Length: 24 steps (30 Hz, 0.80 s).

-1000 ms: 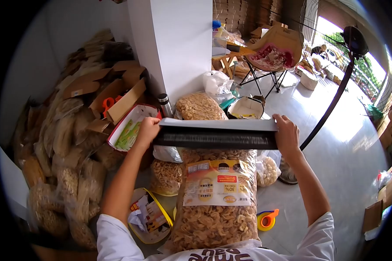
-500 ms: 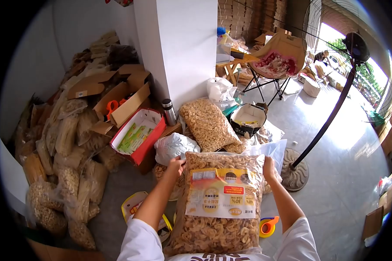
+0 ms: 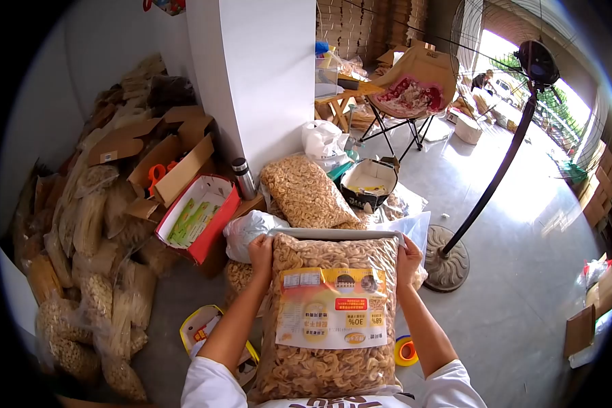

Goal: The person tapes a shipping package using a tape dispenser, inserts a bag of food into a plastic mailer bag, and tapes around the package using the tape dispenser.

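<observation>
Large clear bag (image 3: 326, 370) of curled dried pieces directly before person, against shirt. Second filled bag (image 3: 306, 190) lies beyond it. Printed label (image 3: 330, 333) across large bag's face. Grey plastic strip (image 3: 336, 234) along its far edge. Left hand (image 3: 260, 257) curled tight on strip's left end; right hand (image 3: 408, 262) likewise on right end.

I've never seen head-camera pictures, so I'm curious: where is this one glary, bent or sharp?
In the head view, daylight washes out the opening at upper right and glares off the floor; in the head view, the lens seems to bow the tall pole, and the corners are black; in the head view, the bag's label looks fairly crisp.
</observation>
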Tool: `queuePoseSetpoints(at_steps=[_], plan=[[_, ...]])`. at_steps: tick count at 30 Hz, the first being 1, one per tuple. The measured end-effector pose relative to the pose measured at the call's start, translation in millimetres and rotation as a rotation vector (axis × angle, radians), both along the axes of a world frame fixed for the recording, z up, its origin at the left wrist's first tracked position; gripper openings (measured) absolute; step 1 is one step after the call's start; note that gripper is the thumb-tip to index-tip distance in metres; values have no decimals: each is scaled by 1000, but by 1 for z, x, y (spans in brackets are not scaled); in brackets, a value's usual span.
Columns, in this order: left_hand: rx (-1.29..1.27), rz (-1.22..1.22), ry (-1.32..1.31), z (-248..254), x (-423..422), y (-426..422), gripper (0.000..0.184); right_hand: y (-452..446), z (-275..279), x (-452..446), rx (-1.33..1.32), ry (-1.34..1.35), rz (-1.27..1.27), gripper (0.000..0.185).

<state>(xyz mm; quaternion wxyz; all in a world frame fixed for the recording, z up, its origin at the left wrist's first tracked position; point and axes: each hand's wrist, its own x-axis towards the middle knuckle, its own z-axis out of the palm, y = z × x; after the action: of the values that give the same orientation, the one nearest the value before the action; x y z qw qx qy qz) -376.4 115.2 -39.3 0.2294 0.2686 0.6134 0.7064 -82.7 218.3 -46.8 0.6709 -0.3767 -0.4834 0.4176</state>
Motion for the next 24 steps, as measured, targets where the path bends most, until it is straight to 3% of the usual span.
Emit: queuePoseSetpoints(at_steps=[2, 4, 7, 9, 11, 12, 14, 16, 17, 19, 21, 24], plan=[[78, 69, 48, 5, -3, 4, 16, -11, 22, 5, 33, -289, -27, 24], [159, 131, 98, 8, -3, 4, 16, -19, 32, 8, 52, -327, -43, 24], [66, -85, 485, 16, -2, -16, 22, -29, 37, 8, 109, -331, -62, 25], [-35, -188, 404, 18, 2, -29, 23, -35, 32, 8, 155, -290, -105, 26], [30, -239, 594, 13, 3, -39, 24, -41, 30, 11, 176, -320, -112, 27], [125, -286, 541, 17, 7, -44, 24, -43, 30, 13, 203, -350, -116, 29], [60, -251, 642, 37, 17, -58, 23, -48, 33, 17, 227, -381, -117, 30], [-5, -209, 744, 47, 20, -68, 22, -52, 41, 22, 268, -605, -94, 31], [15, -228, 725, 48, 22, -73, 20, -54, 45, 22, 269, -605, -90, 31], [31, -248, 705, 46, 25, -81, 18, -61, 50, 23, 558, -562, -104, 32], [179, -248, 694, 41, 30, -90, 18, -70, 44, 31, 567, -602, -91, 34], [116, -277, 803, 24, 28, -97, 18, -74, 27, 37, 558, -561, -56, 37]])
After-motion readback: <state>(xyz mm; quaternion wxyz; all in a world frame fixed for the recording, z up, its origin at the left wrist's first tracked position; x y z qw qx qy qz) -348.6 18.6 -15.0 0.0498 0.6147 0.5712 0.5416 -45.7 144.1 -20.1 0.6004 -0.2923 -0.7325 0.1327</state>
